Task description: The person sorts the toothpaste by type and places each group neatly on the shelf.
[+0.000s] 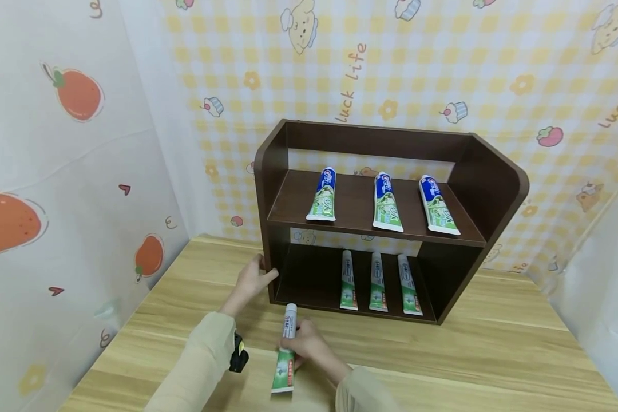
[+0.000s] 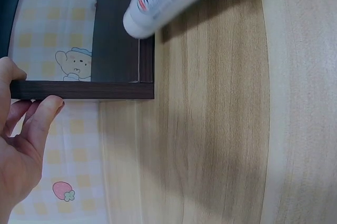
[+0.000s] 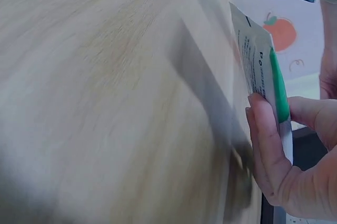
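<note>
My right hand (image 1: 309, 344) pinches a green-and-white toothpaste tube (image 1: 284, 366) between thumb and fingers, cap end toward the shelf. In the right wrist view the tube (image 3: 258, 58) shows its printed back, raised over its shadow on the wood. My left hand (image 1: 252, 280) grips the left side panel of a dark brown two-tier shelf (image 1: 376, 227). The left wrist view shows that thumb and fingers on either side of the panel edge (image 2: 100, 90). The held tube's white cap (image 2: 138, 24) overlaps the shelf's front edge there.
Three blue-and-green toothpaste tubes (image 1: 386, 201) lie spaced apart on the upper tier. Three green-and-grey tubes (image 1: 377, 283) lie on the lower tier, toward its right. The wooden table (image 1: 494, 355) is bounded by a patterned back wall (image 1: 391, 68) and a left wall (image 1: 108, 154).
</note>
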Motion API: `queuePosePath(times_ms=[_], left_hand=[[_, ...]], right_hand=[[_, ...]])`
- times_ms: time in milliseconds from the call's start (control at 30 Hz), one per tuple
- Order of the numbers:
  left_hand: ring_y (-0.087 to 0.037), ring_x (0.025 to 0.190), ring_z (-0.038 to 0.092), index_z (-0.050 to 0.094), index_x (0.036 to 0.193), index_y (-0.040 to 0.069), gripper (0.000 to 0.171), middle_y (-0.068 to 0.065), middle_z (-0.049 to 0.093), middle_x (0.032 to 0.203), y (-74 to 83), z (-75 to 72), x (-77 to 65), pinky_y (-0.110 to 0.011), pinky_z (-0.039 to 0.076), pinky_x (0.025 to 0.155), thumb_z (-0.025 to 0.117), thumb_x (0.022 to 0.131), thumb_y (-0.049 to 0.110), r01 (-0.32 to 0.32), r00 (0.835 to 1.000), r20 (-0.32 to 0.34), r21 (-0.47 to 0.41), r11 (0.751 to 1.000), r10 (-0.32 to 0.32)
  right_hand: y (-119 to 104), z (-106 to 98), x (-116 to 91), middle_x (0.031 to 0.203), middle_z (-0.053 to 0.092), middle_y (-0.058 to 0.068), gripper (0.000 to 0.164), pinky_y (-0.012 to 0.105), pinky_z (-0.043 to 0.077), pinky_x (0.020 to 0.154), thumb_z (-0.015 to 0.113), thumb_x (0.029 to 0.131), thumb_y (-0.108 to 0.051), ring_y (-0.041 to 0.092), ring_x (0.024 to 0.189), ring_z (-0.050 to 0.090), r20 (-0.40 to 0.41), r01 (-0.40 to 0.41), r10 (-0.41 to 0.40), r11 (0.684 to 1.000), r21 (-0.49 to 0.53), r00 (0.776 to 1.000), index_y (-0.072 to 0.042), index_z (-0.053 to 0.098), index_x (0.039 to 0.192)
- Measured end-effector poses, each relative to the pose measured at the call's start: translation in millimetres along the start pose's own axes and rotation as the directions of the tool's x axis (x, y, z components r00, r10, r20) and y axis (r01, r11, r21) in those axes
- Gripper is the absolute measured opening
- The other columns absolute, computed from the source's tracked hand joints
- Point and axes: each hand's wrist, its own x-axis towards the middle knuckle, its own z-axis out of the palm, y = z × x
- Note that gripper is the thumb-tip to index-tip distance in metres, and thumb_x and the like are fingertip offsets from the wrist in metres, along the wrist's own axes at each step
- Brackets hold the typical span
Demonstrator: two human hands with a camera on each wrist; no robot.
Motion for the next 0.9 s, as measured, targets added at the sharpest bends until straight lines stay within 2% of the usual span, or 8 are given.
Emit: queuePosePath(times_ms=[233,400,700,900], left_hand=[[-0.021,0.072,0.051,0.047,0.096,0.000,0.029,-0.014,0.055,0.086,1.6,-2.4,-0.3,-0.028,0.042,0.058,0.058,0.083,0.024,-0.005,1.000,0.006,0.007,1.000,0.005],[-0.020,0.069,0.049,0.046,0.095,0.001,0.028,-0.013,0.054,0.084,2.2,-1.7,-0.5,-0.026,0.040,0.056,0.058,0.083,0.024,0.002,1.000,0.014,0.008,1.000,-0.003],[-0.019,0.067,0.050,0.045,0.094,0.002,0.026,-0.014,0.056,0.084,1.4,-2.9,-0.4,-0.026,0.041,0.054,0.058,0.084,0.022,0.009,1.000,0.010,-0.007,1.000,-0.009],[-0.026,0.081,0.059,0.047,0.099,0.000,0.028,-0.019,0.060,0.096,1.5,0.3,-1.8,-0.031,0.047,0.062,0.058,0.085,0.022,0.004,1.000,0.008,-0.001,1.000,-0.004]], right_hand=[[-5.2,-21.9,-10.4,0.075,0.062,0.014,0.040,0.028,0.050,0.042,0.064,0.078,-0.004,0.014,0.048,0.058,0.025,0.033,-0.033,0.999,0.033,0.999,0.014,0.045,0.109],[-14.3,-38.2,-14.4,0.084,0.061,0.018,0.050,0.031,0.051,0.044,0.064,0.079,-0.004,0.016,0.052,0.060,0.010,0.047,-0.048,0.996,0.076,0.999,0.015,0.035,0.114],[-30.9,-60.4,3.4,0.093,0.059,0.020,0.058,0.033,0.052,0.047,0.068,0.080,-0.014,0.014,0.048,0.058,-0.053,0.044,-0.043,0.999,0.017,0.998,0.012,0.036,0.120],[-31.3,-69.5,17.2,0.098,0.060,0.022,0.065,0.032,0.053,0.048,0.068,0.079,-0.019,0.012,0.047,0.058,-0.076,0.049,-0.049,0.999,-0.002,0.996,0.012,0.034,0.125]])
